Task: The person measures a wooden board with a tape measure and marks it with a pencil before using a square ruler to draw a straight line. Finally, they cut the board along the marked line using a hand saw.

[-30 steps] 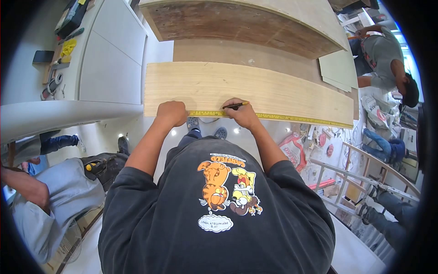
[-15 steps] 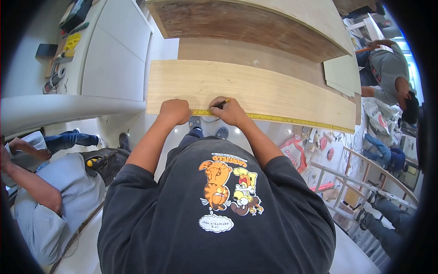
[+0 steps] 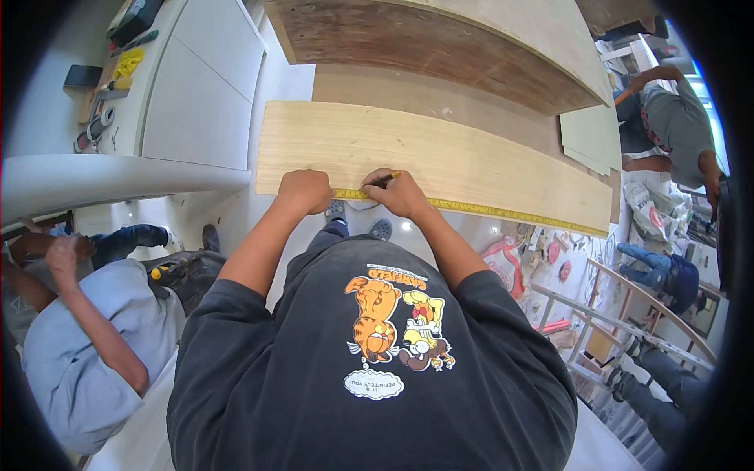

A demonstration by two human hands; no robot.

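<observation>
A yellow tape measure [image 3: 503,212] runs along the near edge of a long, pale wooden board [image 3: 440,153]. My left hand [image 3: 305,191] is closed on the tape near the board's left end, knuckles up. Just to its right, my right hand [image 3: 397,194] grips a dark pencil [image 3: 382,180] with a yellowish end, its fingers resting at the board's edge over the tape. The pencil's tip lies close to the tape's markings.
Beyond the board stands a large wooden panel box [image 3: 440,59]. White cabinets [image 3: 200,86] with tools are at left. A person in grey [image 3: 102,337] is at lower left, another [image 3: 675,118] at upper right. A metal ladder [image 3: 585,326] and bags [image 3: 503,263] are at right.
Both my hands keep their hold and place on the board. The person at lower left has moved their arms, and the person at upper right has shifted. The view has moved slightly.
</observation>
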